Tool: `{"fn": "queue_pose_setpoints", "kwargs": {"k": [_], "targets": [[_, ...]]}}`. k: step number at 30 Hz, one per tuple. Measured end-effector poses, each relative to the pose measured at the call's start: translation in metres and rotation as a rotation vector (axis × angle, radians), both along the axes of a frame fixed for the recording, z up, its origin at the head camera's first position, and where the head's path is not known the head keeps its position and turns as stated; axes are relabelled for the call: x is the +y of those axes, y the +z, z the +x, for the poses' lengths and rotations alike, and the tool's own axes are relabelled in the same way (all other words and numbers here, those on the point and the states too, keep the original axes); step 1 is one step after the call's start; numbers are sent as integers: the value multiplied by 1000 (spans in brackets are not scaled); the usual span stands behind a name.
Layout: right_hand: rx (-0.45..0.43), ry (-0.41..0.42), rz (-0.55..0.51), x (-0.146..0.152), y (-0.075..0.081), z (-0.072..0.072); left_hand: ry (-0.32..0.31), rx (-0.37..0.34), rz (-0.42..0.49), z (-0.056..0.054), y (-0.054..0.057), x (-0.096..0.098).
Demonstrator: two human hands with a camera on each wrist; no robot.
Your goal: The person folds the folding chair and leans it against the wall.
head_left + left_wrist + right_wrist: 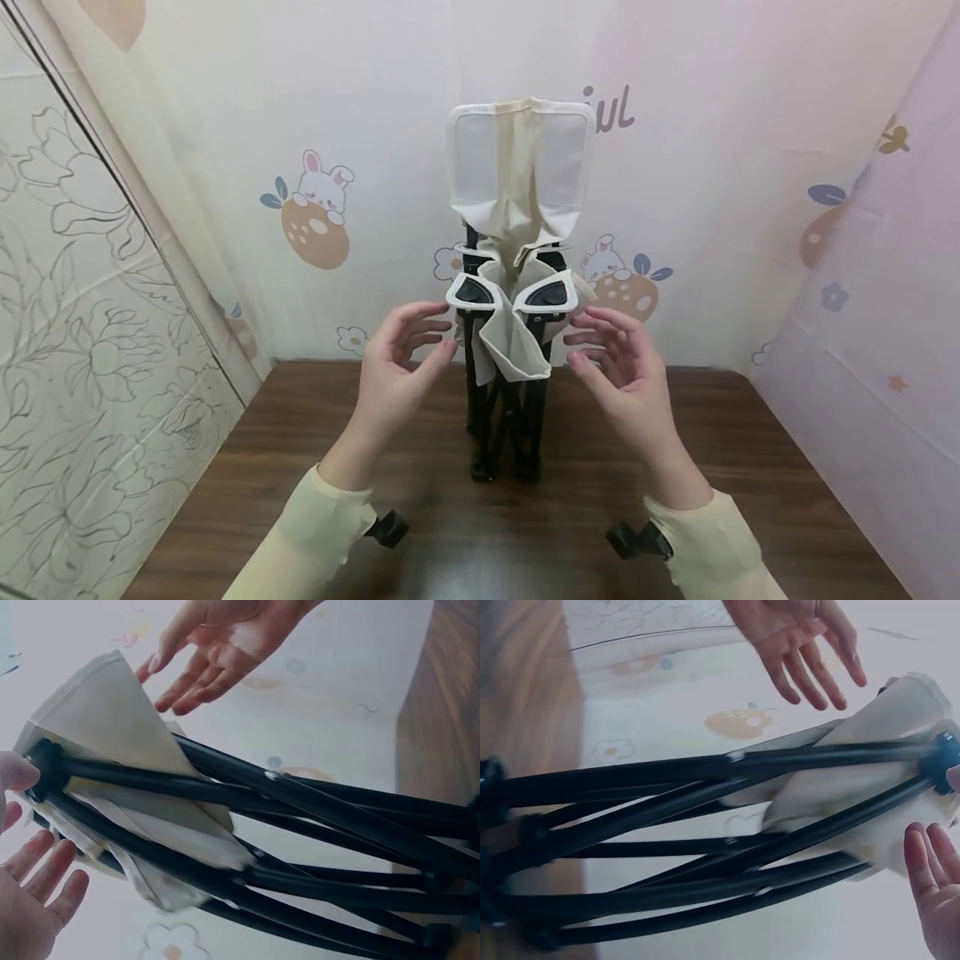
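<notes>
A small folding camp chair (513,333) stands upright and folded on the wooden table. Its cream fabric seat (517,354) hangs in folds between black tube legs (727,761), which are bunched together. Above them rises the backrest (521,158), with pale grey mesh panels. My left hand (401,358) is beside the left front corner, fingers loosely bent and fingertips right at the fabric edge. At the opposite corner my right hand (626,367) mirrors it, thumb and fingers spread apart. Black corner joints (49,769) sit close to the left fingertips in the left wrist view.
The dark wood table (300,467) meets a curtain (397,183) with rabbit prints right behind the chair. Side curtains (82,333) flank the table. A black strap mount (388,529) shows at the left sleeve and another (637,540) at the right.
</notes>
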State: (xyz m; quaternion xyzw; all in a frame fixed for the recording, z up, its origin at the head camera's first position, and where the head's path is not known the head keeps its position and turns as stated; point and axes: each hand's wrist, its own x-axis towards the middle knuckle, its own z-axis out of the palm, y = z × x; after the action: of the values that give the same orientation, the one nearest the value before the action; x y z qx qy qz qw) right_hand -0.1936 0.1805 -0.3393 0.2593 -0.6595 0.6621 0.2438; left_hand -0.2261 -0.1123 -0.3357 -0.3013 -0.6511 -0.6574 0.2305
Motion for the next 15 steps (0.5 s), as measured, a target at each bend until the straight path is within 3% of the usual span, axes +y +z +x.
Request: {"fn": "queue_pose_setpoints", "kwargs": {"k": [7, 15], "targets": [[-100, -34, 76, 9, -41, 2, 49, -83, -30, 3, -36, -8], [-222, -44, 156, 12, -100, 1, 92, -246, -38, -12, -94, -14]]}}
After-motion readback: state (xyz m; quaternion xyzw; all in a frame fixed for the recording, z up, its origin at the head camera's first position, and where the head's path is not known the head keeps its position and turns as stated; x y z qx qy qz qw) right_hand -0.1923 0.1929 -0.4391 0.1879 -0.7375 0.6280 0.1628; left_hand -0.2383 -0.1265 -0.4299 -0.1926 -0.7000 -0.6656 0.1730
